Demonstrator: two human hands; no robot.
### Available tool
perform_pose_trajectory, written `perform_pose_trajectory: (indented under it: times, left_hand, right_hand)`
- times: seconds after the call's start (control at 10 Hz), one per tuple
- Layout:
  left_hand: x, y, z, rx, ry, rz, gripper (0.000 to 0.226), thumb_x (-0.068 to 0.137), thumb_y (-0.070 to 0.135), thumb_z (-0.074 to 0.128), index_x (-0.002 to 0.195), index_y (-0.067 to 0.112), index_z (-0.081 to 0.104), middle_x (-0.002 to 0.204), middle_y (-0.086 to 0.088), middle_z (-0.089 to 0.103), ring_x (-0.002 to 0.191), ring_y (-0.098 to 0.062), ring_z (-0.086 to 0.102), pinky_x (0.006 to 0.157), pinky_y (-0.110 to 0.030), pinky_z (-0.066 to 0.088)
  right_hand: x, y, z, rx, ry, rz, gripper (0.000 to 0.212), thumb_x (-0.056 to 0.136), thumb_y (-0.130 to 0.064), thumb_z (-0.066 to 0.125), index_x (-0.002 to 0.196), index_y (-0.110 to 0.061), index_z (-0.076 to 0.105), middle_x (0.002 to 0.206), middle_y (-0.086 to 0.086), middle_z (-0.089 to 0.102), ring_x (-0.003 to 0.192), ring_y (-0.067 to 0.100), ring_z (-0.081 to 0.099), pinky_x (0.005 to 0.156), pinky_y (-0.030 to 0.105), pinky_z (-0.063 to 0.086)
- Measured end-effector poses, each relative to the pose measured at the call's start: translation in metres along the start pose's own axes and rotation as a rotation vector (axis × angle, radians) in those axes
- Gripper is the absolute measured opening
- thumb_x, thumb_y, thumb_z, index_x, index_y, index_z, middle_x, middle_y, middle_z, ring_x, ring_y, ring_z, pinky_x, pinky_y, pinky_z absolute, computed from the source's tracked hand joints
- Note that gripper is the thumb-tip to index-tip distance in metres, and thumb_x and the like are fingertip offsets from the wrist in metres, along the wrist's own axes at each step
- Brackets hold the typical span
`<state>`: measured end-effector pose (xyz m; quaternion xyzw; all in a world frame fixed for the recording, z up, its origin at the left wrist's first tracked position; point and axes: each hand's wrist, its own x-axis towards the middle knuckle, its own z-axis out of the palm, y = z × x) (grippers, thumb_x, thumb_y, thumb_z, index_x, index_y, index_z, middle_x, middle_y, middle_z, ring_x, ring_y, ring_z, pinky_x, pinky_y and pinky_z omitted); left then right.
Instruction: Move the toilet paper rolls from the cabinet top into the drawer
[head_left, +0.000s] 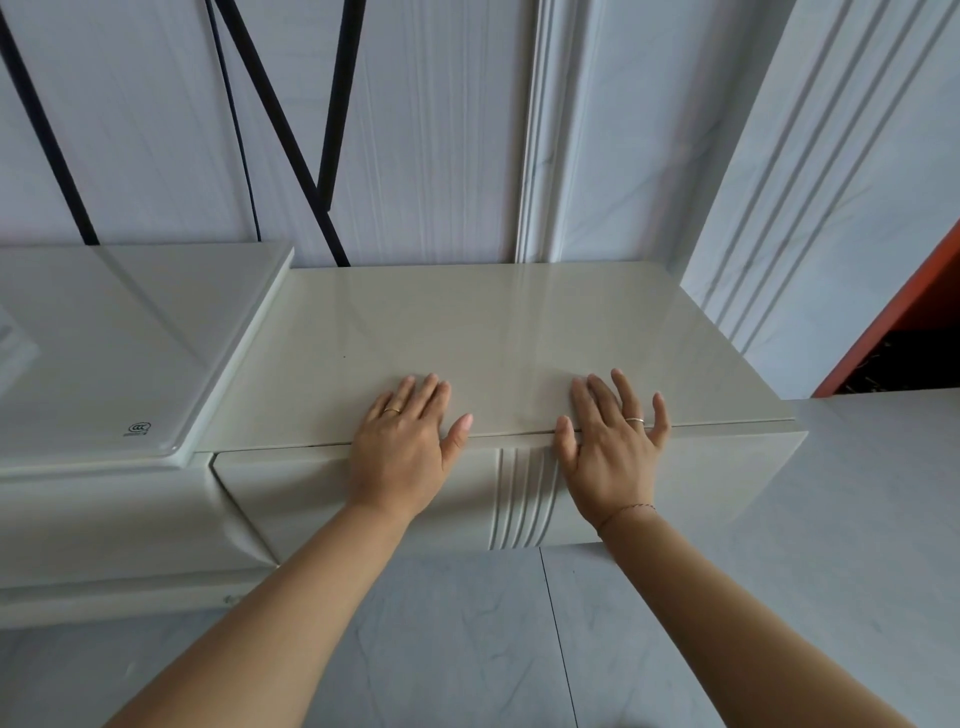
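1. Along the near edge of the cabinet top (467, 322), I am seeing both hands lying flat, palms down, well apart from each other.
2. My left hand (402, 441) is resting with its fingers (428, 389) spread and pointing toward the far wall, the thumb reaching along the seam where the top meets the drawer front (291, 493). It is gripping nothing; a ring is showing on one finger.
3. My right hand (610, 447) is lying the same way to the right, fingers splayed wide and flat, thumb hanging over the near edge, closed on nothing. It is wearing a ring, and a thin bracelet (626, 512) is circling the wrist.
4. The drawer front is sitting flush below the top, looking closed, with a ribbed vertical moulding (522, 499) between my two wrists.
5. I am finding no toilet paper rolls anywhere in view; the cabinet top is showing only a glossy pale surface, and I cannot tell what the drawer is holding.
6. To the left, a white ceramic basin (130, 353) with a small logo is sitting slightly higher, touching the cabinet's left end.
7. Behind, dark metal bars (291, 135) are crossing in front of the panelled wall (457, 130), and grey floor tiles (467, 649) are lying below my forearms.
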<state>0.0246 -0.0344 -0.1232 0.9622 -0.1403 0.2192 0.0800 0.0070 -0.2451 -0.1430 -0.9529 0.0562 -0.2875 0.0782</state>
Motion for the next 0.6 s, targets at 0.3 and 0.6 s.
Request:
perform_pose_trajectory:
  times: [0.3,0.6]
  left_hand:
    - [-0.007,0.009,-0.007,-0.008,-0.013,-0.023,0.056,0.092,0.04,0.03,0.111,0.001,0.067,0.117,-0.017,0.066,0.11,-0.034,0.062,0.089,-0.044,0.052]
    - [-0.114,0.042,-0.003,-0.22,0.192,0.27,0.045,0.099,0.039,0.015,0.113,0.015,0.05,0.104,-0.004,0.072,0.144,-0.005,0.01,0.1,-0.03,0.031]
  right_hand:
    - [-0.008,0.01,-0.017,0.05,-0.219,-0.087,0.065,0.095,-0.05,0.012,0.15,-0.022,0.032,0.157,-0.002,0.031,0.148,0.015,0.02,0.117,0.043,-0.013]
    - [-0.104,0.006,-0.094,0.514,0.165,-0.029,0.052,0.091,-0.05,0.031,0.119,-0.015,0.058,0.148,-0.046,0.014,0.135,-0.025,0.008,0.114,0.017,0.009]
